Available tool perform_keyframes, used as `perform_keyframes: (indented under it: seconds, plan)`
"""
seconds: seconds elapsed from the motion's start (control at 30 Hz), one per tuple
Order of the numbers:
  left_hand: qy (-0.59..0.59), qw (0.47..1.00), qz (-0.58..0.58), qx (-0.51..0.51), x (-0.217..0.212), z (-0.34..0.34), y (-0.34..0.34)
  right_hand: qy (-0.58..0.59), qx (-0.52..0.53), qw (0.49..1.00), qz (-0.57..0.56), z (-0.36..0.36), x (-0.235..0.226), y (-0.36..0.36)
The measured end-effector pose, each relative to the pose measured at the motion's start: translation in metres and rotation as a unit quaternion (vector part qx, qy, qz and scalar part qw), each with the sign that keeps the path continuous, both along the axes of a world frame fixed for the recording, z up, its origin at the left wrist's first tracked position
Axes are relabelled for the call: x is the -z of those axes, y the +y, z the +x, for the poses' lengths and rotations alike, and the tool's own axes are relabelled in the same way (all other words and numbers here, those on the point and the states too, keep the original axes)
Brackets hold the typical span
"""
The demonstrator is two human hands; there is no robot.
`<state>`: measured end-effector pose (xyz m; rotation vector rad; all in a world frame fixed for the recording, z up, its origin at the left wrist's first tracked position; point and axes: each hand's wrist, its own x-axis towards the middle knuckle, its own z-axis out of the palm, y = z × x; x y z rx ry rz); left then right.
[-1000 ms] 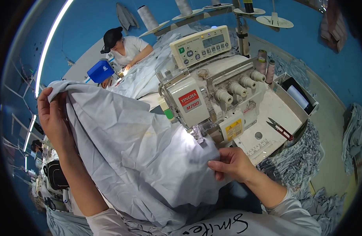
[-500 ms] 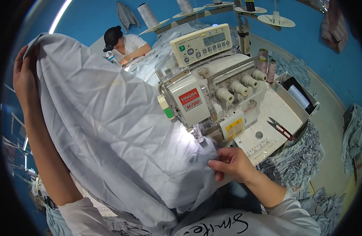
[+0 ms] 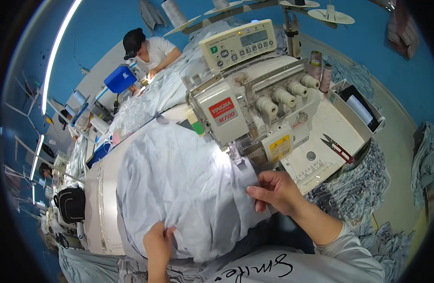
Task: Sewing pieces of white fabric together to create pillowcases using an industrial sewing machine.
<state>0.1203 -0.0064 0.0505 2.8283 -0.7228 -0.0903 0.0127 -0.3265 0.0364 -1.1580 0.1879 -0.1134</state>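
Observation:
A light grey-blue piece of fabric lies bunched over the front of a white overlock sewing machine. Its right part runs to the lit needle area. My right hand pinches the fabric's right edge between thumb and fingers, just in front of the presser foot. Low on the near left part of the cloth is my left hand, its fingers curled into the folds and partly hidden. How the fabric sits under the foot cannot be made out.
Red-handled thread snips lie on the machine bed, near a box with a spool. Thread cones stand behind. Heaped fabric hangs at the right. A co-worker sits beyond a fabric pile; a black bag is at the left.
My left hand has come down from high at the left, lowering the raised fabric onto the table. The co-worker's machine and left side now show. My right hand keeps its pinch.

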Motion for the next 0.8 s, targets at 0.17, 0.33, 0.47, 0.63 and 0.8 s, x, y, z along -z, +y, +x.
perform_keyframes:
  seconds: [0.17, 0.33, 0.47, 0.63, 0.8]
  plan:
    - [0.054, 0.875, -0.469, -0.106, -0.023, 0.018, -0.009, -0.002, 0.016, 1.000, -0.005, 0.001, -0.002, 0.004]
    - [-0.047, 0.773, -0.632, -0.027, -0.077, 0.059, -0.044, -0.014, 0.011, 1.000, 0.013, 0.000, 0.001, 0.005]
    - [-0.080, 0.765, -0.637, 0.058, -0.115, 0.100, -0.059, 0.004, 0.016, 1.000, 0.007, -0.001, 0.000, 0.002]
    - [-0.152, 0.752, -0.640, 0.044, -0.166, 0.152, -0.054, 0.001, 0.002, 1.000, 0.008, 0.000, -0.003, 0.005]
    - [-0.058, 0.911, -0.407, 0.034, -0.095, 0.106, -0.061, 0.005, 0.039, 0.999, -0.008, 0.000, 0.005, -0.003]
